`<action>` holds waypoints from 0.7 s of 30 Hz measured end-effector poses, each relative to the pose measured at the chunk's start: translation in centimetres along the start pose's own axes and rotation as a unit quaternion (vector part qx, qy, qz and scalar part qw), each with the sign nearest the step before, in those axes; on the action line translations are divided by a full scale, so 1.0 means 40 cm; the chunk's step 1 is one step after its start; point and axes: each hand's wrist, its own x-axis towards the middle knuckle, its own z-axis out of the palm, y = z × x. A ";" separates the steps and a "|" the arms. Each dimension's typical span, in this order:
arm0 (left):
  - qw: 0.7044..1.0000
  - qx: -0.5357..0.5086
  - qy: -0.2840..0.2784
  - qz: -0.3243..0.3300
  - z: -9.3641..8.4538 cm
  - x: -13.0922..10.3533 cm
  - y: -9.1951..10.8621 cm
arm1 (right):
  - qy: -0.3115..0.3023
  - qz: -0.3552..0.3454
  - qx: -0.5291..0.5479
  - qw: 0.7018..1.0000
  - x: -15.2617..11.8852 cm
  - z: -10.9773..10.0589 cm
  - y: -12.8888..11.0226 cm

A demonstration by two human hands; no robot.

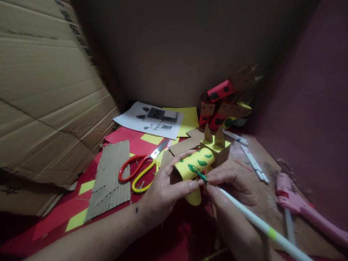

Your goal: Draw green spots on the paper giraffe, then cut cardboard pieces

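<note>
My left hand (165, 185) is closed round a yellow paper figure (194, 165), with its thumb below the tube body and fingers behind. The tube bears several green leaf shapes, and a box head (217, 148) with two pointed cardboard ears joins its far end. My right hand (231, 192) pinches a white marker (252, 215) near its green tip, which touches a leaf shape on the tube. A yellow rounded strip hangs beneath the tube. Scissors (140, 174) with red and yellow handles lie open left of the figure.
A printed sheet (152, 121) lies on yellow and red paper at the back. Corrugated cardboard (111, 181) lies at left. Finished-looking red figures (220, 90) are piled at back right. White markers (254, 163) and a pink glue gun (293, 203) rest at right; cardboard (49, 90) stands left.
</note>
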 end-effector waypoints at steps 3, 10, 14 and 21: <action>1.000 -0.002 0.005 0.000 -0.003 -0.001 -0.002 | -0.007 -0.011 -0.026 1.000 0.006 0.003 -0.017; 1.000 0.018 0.005 0.008 -0.004 0.000 -0.001 | 0.009 -0.008 -0.009 1.000 0.011 0.012 -0.023; 1.000 -0.001 -0.004 0.001 -0.001 -0.001 0.001 | 0.017 0.022 0.015 0.999 -0.001 0.006 -0.002; 1.000 -0.014 -0.002 -0.003 -0.003 -0.001 -0.002 | 0.033 0.022 0.029 0.999 -0.001 0.019 -0.013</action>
